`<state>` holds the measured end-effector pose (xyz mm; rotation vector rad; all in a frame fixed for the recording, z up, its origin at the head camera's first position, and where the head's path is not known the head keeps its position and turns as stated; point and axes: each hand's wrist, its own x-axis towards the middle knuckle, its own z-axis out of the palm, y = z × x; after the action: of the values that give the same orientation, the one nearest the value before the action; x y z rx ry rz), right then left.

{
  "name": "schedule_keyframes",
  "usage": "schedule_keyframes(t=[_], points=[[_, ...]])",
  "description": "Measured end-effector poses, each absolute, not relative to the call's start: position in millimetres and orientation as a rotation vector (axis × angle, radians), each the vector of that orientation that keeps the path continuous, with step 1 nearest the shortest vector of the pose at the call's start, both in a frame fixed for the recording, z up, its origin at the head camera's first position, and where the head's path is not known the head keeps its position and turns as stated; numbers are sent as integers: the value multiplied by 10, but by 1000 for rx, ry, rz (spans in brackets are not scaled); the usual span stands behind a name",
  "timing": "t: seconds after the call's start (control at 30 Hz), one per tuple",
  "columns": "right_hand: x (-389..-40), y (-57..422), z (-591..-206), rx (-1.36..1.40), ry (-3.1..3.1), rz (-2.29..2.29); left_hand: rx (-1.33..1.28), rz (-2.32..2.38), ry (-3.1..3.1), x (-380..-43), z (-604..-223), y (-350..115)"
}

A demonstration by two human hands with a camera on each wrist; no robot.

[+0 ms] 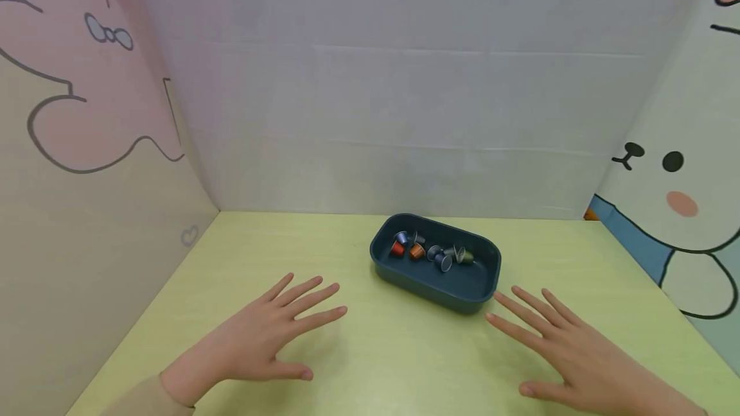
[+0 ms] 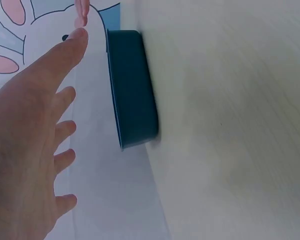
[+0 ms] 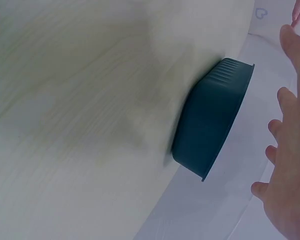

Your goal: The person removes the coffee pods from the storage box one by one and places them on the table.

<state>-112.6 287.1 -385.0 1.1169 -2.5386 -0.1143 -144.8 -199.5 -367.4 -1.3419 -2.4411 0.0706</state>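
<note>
A dark blue-green rectangular tray (image 1: 428, 287) with rounded corners stands toward the back of the table, turned at an angle. Several small coffee capsules lie in it, among them a red capsule (image 1: 397, 248), an orange capsule (image 1: 417, 251), a blue capsule (image 1: 442, 262) and a green capsule (image 1: 465, 256). My left hand (image 1: 260, 339) hovers left of the tray, fingers spread, holding nothing. On the other side my right hand (image 1: 578, 352) is spread too, its fingertips appearing near the tray's right front corner. Both wrist views show only the tray's outer wall (image 2: 134, 90), so the capsules are hidden there.
The pale yellow-green table (image 1: 405, 364) carries the tray. A whitish back wall (image 1: 405, 114) rises behind it. Side panels with cartoon animals, the left panel (image 1: 104, 242) and the right panel (image 1: 711, 210), bound the table.
</note>
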Motion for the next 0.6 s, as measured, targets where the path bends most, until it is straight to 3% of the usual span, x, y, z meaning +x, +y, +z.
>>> schedule_keyframes(t=[0.6], points=[[-1201,2850,-3827,1098,-2556,-118,-1412,-56,-2563,-1754,-3669,-1923]])
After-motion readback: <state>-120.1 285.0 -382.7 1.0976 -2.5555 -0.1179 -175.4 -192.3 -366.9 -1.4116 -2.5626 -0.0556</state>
